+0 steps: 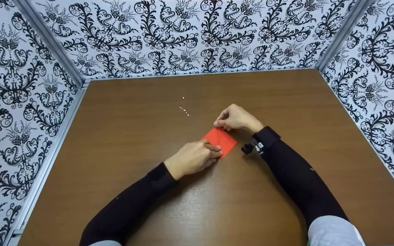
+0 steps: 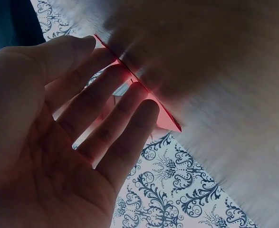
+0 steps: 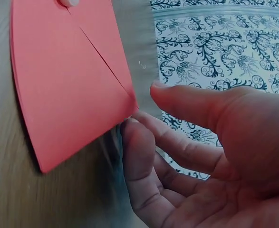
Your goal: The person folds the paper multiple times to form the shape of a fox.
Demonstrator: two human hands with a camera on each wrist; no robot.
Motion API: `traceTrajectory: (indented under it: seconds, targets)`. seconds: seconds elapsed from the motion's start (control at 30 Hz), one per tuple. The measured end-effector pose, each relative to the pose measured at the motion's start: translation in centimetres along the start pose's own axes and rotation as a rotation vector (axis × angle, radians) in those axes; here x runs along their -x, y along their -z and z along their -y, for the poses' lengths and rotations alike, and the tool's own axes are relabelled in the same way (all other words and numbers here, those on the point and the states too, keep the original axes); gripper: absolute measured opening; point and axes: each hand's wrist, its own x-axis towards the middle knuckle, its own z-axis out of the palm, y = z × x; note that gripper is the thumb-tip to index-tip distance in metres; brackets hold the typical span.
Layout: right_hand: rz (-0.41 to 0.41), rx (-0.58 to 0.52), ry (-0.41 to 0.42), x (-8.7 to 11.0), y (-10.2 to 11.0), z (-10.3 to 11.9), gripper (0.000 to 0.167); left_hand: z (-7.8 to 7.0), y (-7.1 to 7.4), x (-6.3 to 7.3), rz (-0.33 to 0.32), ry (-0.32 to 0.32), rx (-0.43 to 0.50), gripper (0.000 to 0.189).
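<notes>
A folded square of red paper (image 1: 228,140) lies on the table, a diagonal seam running across its upper face. My left hand (image 1: 195,158) rests on the paper's left and near side. In the left wrist view its fingers (image 2: 125,128) are extended and lie along the paper, the thumb beside them. At the far corner is my right hand (image 1: 236,119). The right wrist view shows bent fingertips (image 3: 138,137) touching that corner of the red paper (image 3: 72,95), while the thumb (image 3: 177,97) stands a little apart from it.
Small white specks (image 1: 184,110) lie on the brown wooden table (image 1: 132,112) beyond the hands. Patterned black-and-white walls (image 1: 190,37) enclose the table at the back and both sides. A small black camera (image 1: 248,148) sticks out from the right wrist strap.
</notes>
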Motion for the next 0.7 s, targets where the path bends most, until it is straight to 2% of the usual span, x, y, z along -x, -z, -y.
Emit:
traceTrajectory:
  seconds: [0.3, 0.7]
  targets:
    - [0.065, -0.02, 0.026, -0.57, -0.34, -0.38, 0.016, -0.13, -0.21, 0.09, 0.008, 0.004, -0.022, 0.034]
    - [0.053, 0.027, 0.086, -0.73, -0.21, -0.39, 0.013, -0.31, -0.19, -0.1, 0.012, 0.025, -0.036, 0.034]
